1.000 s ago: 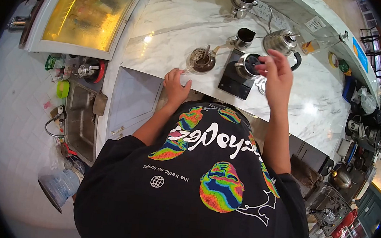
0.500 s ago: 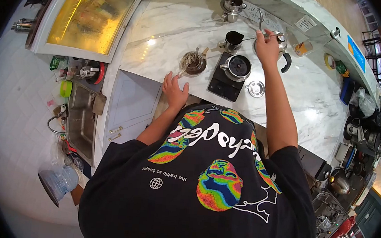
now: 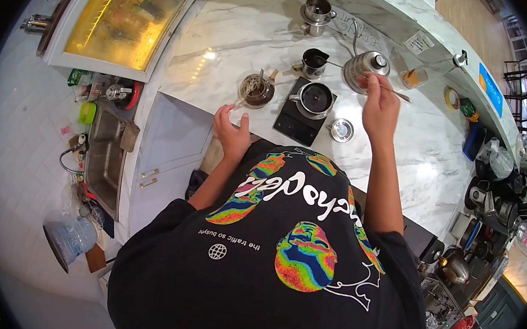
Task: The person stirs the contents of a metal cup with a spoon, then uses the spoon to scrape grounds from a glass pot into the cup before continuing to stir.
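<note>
I saw the left hand (image 3: 232,135) half-open, seemingly empty, by a round clear-glass pot (image 3: 258,92); the silvery metal cup (image 3: 315,100) sat on a flat black scale (image 3: 292,127), presumably for weighing; the right hand (image 3: 380,110) pinched a thin metallic rod (image 3: 402,97).

White marbled counter (image 3: 236,35), steel sink (image 3: 103,167), yellow-lit cabinet (image 3: 123,23), pale wall (image 3: 25,127), apparently tiled

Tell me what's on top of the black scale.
A handled metal cup with dark contents stands on the black scale; it hides the surface directly beneath.
</note>
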{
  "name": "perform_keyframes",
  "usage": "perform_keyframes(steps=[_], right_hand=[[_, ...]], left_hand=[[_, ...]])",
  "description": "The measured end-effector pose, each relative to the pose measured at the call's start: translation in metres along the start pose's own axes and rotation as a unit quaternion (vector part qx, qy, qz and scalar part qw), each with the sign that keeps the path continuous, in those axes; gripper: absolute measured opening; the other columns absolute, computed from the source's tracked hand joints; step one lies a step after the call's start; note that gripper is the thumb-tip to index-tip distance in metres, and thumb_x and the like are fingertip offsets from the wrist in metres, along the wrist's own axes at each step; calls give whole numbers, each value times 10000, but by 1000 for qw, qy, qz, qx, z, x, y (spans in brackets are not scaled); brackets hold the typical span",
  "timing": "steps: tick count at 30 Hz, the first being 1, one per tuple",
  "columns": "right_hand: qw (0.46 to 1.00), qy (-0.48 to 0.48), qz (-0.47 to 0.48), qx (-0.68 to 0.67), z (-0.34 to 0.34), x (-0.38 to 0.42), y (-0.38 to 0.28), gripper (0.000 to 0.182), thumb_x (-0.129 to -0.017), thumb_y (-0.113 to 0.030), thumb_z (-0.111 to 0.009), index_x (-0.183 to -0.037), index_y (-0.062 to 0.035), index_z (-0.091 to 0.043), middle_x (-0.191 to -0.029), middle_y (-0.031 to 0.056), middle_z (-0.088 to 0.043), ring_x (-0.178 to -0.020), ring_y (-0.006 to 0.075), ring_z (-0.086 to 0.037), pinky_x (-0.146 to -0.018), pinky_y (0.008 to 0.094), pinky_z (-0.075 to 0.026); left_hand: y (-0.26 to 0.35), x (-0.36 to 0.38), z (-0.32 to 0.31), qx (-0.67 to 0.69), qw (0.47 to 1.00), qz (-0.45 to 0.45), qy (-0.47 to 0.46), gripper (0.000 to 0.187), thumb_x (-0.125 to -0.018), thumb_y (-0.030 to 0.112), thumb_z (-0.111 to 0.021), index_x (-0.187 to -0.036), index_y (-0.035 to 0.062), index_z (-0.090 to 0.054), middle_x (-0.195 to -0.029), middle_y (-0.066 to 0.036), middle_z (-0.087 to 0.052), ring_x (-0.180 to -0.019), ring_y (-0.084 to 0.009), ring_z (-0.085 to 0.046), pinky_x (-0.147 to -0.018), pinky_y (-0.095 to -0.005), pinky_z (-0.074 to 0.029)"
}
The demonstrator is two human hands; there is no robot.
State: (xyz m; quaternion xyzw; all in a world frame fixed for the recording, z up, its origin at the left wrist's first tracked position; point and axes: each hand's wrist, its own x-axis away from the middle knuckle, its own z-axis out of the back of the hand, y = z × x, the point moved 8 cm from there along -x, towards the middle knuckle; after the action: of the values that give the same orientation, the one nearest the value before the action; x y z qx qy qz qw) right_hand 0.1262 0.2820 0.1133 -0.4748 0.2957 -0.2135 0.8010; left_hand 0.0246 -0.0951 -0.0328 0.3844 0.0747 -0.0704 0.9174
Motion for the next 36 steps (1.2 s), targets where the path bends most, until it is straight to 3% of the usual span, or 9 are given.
perform_keyframes(steps=[5,13,17,21,24,27,30,36], right_hand=[[987,34,-75,-136,40,27,-6,317,-1098,-187,-472,-1127,50,-681,-1044,146,-761,-973,196,-722,-907,323,-537],[991,3,-15,-134,73,66,-34,274,-1084,-107,-465,-1108,64,-678,-1045,158,-752,-984,210,-719,-914,334,-535],[997,-53,26,-58,61,72,-35,236,-1058,-74,-501,-1064,38,-709,-1026,140,-752,-945,202,-720,-858,313,-531],[992,-89,82,-40,44,72,-46,154,-1006,-48,-580,-1043,17,-714,-971,157,-724,-841,300,-702,-769,358,-538],[988,-116,96,-29,31,70,-43,134,-996,-50,-599,-1051,10,-705,-978,154,-723,-841,313,-695,-766,372,-538],[988,-116,103,1,31,68,-43,123,-983,-46,-611,-1064,-7,-694,-966,150,-716,-851,333,-678,-770,393,-531],[986,-120,117,22,36,67,-49,121,-980,-43,-610,-1062,-18,-696,-957,150,-713,-847,334,-670,-765,397,-525],[985,-131,110,18,28,69,-50,121,-983,-37,-602,-1062,-25,-694,-948,146,-711,-846,338,-665,-766,403,-521]], left_hand=[[73,-8,-1,44,992,-118,-27,424,-868,232,-756,-1252,123,-613,-1380,-127,-545,-1336,-336,-464,-1111,-503,-328],[145,-12,-31,102,977,-181,-50,318,-881,218,-750,-1185,142,-691,-1274,-86,-610,-1228,-315,-536,-1054,-474,-362],[163,-5,-38,52,975,-209,-63,220,-921,150,-706,-1128,73,-709,-1201,-112,-663,-1173,-316,-588,-1019,-427,-444],[166,-5,-36,86,972,-211,-53,189,-918,113,-694,-1095,52,-722,-1114,-131,-701,-1096,-327,-625,-990,-424,-461],[154,-5,-43,102,976,-176,-76,169,-929,182,-692,-1090,142,-727,-1123,-47,-689,-1154,-275,-577,-991,-431,-381],[153,-5,-42,97,978,-170,-74,177,-937,183,-686,-1104,145,-726,-1076,-48,-699,-1131,-273,-588,-960,-430,-382],[163,-3,-34,85,978,-178,-62,186,-932,112,-692,-1100,39,-725,-1054,-139,-728,-1043,-336,-643,-946,-424,-486],[150,0,-38,88,984,-143,-61,221,-933,105,-689,-1141,39,-723,-1069,-139,-735,-1039,-296,-669,-949,-395,-502]])
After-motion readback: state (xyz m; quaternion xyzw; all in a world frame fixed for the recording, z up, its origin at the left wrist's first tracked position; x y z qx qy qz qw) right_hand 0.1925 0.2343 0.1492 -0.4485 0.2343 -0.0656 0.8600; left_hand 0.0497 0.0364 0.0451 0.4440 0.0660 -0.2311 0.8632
